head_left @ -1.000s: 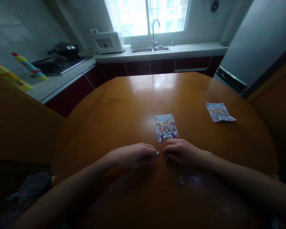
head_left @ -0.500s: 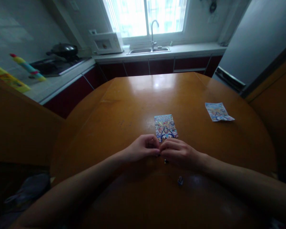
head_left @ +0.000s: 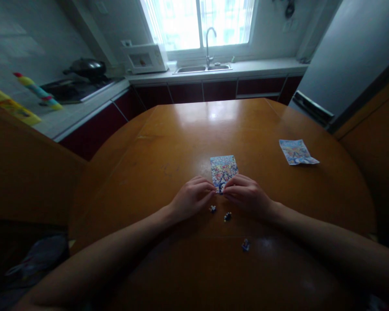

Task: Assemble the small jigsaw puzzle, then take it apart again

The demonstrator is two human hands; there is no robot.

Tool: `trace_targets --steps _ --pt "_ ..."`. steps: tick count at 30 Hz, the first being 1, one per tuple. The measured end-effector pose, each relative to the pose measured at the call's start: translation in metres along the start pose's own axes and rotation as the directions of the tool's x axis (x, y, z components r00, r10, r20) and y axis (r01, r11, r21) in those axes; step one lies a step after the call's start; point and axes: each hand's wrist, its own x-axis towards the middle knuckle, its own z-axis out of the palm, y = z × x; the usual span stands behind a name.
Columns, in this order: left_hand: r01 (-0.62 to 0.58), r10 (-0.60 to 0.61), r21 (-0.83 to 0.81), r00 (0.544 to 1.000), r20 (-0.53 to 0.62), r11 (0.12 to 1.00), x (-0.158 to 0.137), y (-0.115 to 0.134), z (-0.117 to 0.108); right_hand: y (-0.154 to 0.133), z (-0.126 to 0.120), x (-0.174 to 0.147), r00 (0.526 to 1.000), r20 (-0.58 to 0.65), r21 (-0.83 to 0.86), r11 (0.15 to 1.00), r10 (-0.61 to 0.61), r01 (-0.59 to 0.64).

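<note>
A colourful printed leaflet (head_left: 223, 166), crowded with small cartoon figures, lies on the table in front of me. My left hand (head_left: 192, 196) is closed at the leaflet's lower left corner, thumb and fingertips together on it. At the lower right corner my right hand (head_left: 246, 193) pinches the leaflet's edge and covers part of it. Just below the hands sit a small white-and-dark piece (head_left: 213, 209) and a dark piece with pale spots (head_left: 227, 216). A third small bluish piece (head_left: 245, 245) is nearer to me. Their exact kind is too small to tell.
The wooden table (head_left: 142, 172) has rounded edges. A crumpled printed packet (head_left: 297, 152) lies at its right. Behind are a sink (head_left: 189, 69), a microwave (head_left: 145, 59) and a stove with a wok (head_left: 88, 68). A fridge (head_left: 343, 65) stands at right.
Both hands have moved slightly forward from the small pieces to the leaflet's lower edge. The white-and-dark piece, earlier mostly hidden at the fingertips, now rests on the table.
</note>
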Motion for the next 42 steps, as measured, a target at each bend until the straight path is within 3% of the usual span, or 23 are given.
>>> trace_targets --steps 6,15,42 --pt "-0.092 0.084 0.128 0.994 0.064 0.988 0.003 -0.02 0.001 0.019 0.001 -0.001 0.997 0.045 -0.121 0.991 0.067 -0.061" --pt "-0.13 0.101 0.2 0.983 0.151 0.971 0.003 -0.019 0.004 0.021 0.007 -0.001 0.991 0.119 -0.18 0.983 0.065 -0.043" --pt "-0.145 0.124 0.163 0.983 0.133 0.976 0.004 -0.021 0.005 0.017 0.004 0.0 0.978 0.19 -0.137 0.989 0.086 -0.06"
